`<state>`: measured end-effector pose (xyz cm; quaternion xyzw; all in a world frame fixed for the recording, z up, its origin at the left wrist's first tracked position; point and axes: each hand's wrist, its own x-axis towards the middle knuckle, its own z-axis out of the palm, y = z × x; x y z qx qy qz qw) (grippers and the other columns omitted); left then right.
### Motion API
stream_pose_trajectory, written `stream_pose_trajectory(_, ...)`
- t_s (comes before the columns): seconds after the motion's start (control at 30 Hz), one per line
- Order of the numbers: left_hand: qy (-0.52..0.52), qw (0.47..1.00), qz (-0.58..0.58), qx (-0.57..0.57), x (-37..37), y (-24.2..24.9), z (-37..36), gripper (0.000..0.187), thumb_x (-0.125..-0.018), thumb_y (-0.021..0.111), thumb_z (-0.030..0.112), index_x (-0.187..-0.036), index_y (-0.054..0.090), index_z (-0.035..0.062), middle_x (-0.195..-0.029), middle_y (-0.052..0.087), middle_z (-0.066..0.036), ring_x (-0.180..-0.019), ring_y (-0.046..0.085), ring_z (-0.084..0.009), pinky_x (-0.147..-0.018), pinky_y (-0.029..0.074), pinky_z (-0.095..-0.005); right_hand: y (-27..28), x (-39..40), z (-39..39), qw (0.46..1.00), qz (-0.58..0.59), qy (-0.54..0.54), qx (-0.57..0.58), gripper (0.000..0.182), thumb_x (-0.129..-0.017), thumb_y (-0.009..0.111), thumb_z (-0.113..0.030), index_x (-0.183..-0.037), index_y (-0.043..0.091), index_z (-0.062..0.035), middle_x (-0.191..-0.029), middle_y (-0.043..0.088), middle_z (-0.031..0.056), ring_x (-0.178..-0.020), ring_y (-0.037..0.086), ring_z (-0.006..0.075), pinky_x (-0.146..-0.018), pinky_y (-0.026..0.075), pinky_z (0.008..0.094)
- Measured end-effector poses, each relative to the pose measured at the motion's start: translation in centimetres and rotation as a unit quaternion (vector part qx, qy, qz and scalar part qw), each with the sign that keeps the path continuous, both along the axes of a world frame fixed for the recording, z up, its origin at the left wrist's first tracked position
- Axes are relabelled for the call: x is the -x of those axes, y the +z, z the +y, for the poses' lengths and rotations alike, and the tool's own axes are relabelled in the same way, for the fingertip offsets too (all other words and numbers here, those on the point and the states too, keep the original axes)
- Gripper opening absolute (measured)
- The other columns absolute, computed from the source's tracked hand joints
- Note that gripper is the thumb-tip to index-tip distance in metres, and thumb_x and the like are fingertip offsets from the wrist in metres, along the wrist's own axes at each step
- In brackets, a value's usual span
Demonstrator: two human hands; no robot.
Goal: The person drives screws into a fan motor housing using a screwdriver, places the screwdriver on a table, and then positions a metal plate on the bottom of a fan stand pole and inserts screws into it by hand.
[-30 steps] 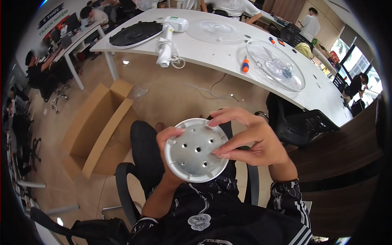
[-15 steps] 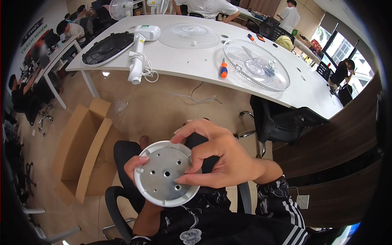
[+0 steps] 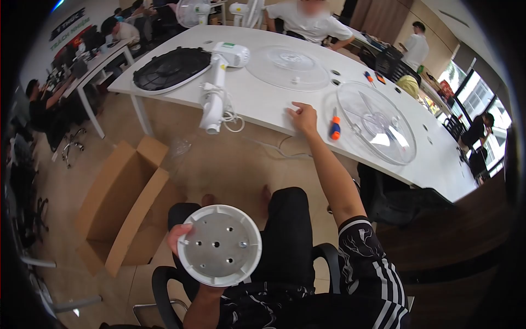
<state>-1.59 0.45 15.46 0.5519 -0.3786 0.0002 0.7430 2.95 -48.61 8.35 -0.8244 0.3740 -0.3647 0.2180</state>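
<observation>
My left hand (image 3: pixel 179 237) holds a round white part (image 3: pixel 255 241) by its left edge, above my lap. The part's inner face carries a grey metal disc (image 3: pixel 216 257) with several holes, and a small shiny piece, apparently a screw, sits in the hole at the right. Over the table's front edge, my right hand (image 3: pixel 303 117) is stretched out, index finger and thumb apart with nothing visible between them. To its right lies an orange and blue screwdriver (image 3: pixel 335 128).
On the white table (image 3: pixel 268 104) are a fan body with coiled cord (image 3: pixel 218 93), a black round part (image 3: pixel 172 68) and two clear fan grilles (image 3: pixel 290 66) (image 3: pixel 378 123). An open cardboard box (image 3: pixel 123 203) stands on the floor at left. A person (image 3: pixel 312 24) is behind the table.
My right hand has left the metal disc and moved up and forward to the table. The shiny piece in the right hole is now uncovered. The view has shifted, and my left hand still holds the part.
</observation>
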Motion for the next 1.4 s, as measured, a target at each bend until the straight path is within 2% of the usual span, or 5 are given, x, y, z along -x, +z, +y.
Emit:
stream_pose_trajectory(0.1,-0.069,0.958,0.251,0.116,0.8,-0.9,-0.5,0.082,-0.078,0.088,0.019,-0.138,0.032,0.0225,-0.139,0.051,-0.019,-0.126,0.062,-0.0346,-0.095,0.064,-0.0486,-1.8,-1.8,-2.0,0.995,0.05,0.018,0.079,0.024,-0.083,0.081,-0.027,-0.101,0.083,-0.0101,-0.084,0.077,0.0177,-0.08,0.075,0.0327,-0.078,0.058,0.0409)
stream_pose_trajectory(0.17,-0.051,0.985,0.157,0.038,0.3,-1.2,-0.2,0.078,-0.082,0.085,0.015,-0.138,0.031,0.0255,-0.143,0.049,-0.021,-0.126,0.063,-0.0356,-0.093,0.065,-0.0505,-2.6,-2.4,-2.9,0.99,0.035,0.025,0.137,0.023,-0.085,0.078,-0.03,-0.093,0.083,-0.0082,-0.08,0.076,0.017,-0.074,0.074,0.0318,-0.074,0.058,0.042)
stream_pose_trajectory(0.37,-0.044,0.994,0.029,0.095,0.0,-1.1,-0.8,0.114,-0.056,0.104,0.015,-0.143,0.032,0.0088,-0.135,0.049,-0.014,-0.125,0.056,-0.024,-0.106,0.05,-0.0398,3.3,-1.4,4.1,0.997,-0.048,0.029,0.06,0.026,-0.088,0.081,-0.026,-0.089,0.081,0.0001,-0.074,0.074,0.013,-0.063,0.069,0.0212,-0.066,0.055,0.035)
stream_pose_trajectory(0.63,-0.079,0.988,0.027,0.13,3.0,0.7,-0.1,0.107,-0.058,0.102,0.014,-0.142,0.037,0.0055,-0.129,0.062,-0.016,-0.118,0.065,-0.0237,-0.101,0.052,-0.037,19.1,13.7,30.7,0.826,-0.172,0.52,-0.13,0.006,-0.09,0.076,-0.002,-0.093,0.08,0.0003,-0.086,0.069,0.0074,-0.081,0.066,0.0133,-0.074,0.051,0.0264)
stream_pose_trajectory(1.4,-0.147,0.985,-0.024,0.085,8.5,0.2,2.3,0.112,-0.062,0.101,0.016,-0.151,0.036,-0.0007,-0.134,0.064,-0.018,-0.122,0.067,-0.0251,-0.105,0.053,-0.0364,19.9,20.1,36.0,0.854,-0.027,0.5,-0.144,0.018,-0.074,0.093,-0.006,-0.091,0.085,-0.0077,-0.089,0.067,0.0029,-0.082,0.063,0.0121,-0.074,0.048,0.0266)
